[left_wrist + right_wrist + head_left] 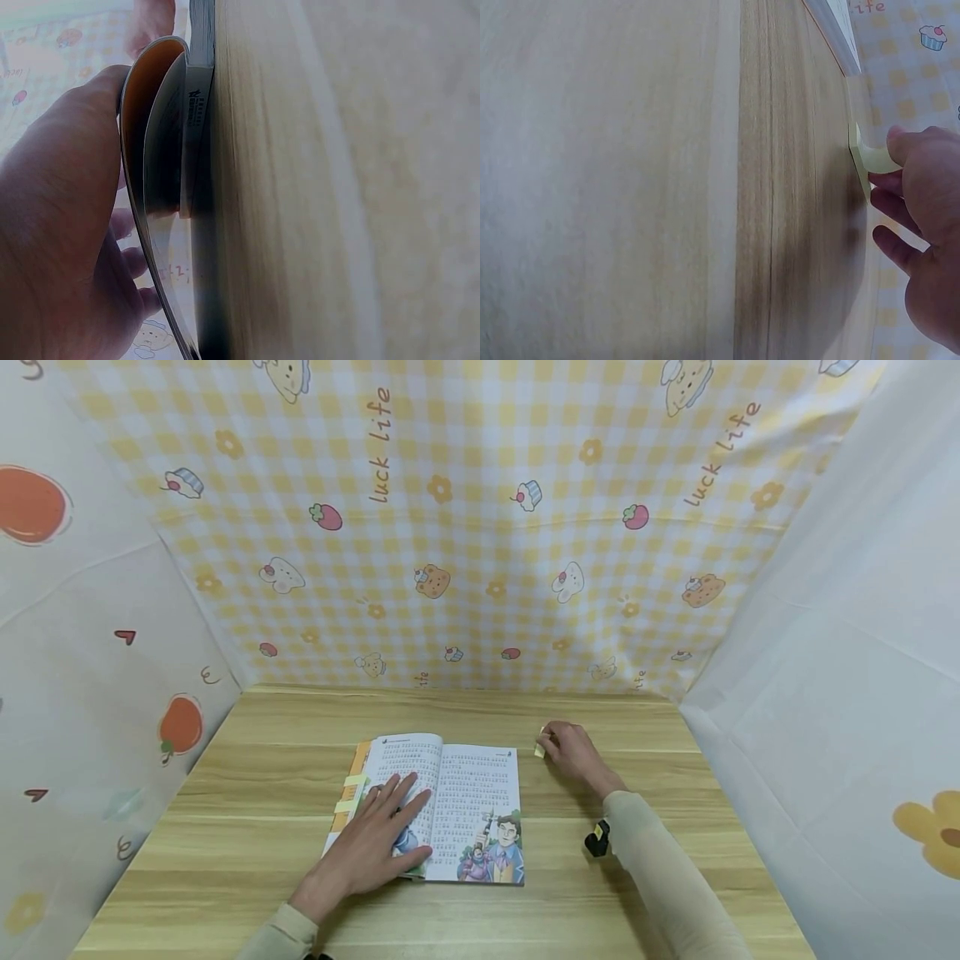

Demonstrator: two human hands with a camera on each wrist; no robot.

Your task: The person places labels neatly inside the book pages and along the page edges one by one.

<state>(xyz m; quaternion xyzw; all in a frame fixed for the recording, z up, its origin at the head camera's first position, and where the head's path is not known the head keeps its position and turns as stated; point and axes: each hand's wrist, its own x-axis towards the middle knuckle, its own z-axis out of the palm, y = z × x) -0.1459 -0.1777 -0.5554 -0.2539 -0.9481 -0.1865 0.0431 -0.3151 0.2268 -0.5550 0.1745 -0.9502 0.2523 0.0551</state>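
i see right hand, fingers pinching pale-yellow paper sticky note; left hand, fingers apart, on open white-paged illustrated book. a hasty yank could tear the note.

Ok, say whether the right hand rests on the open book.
No, the left hand rests on the open book; the right hand pinches a sticky note beside it.

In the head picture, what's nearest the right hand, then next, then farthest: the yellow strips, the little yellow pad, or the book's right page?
1. Little yellow pad: pinched in the right hand.
2. Right page of the book: to the hand's left.
3. Yellow strips: at the book's left edge.
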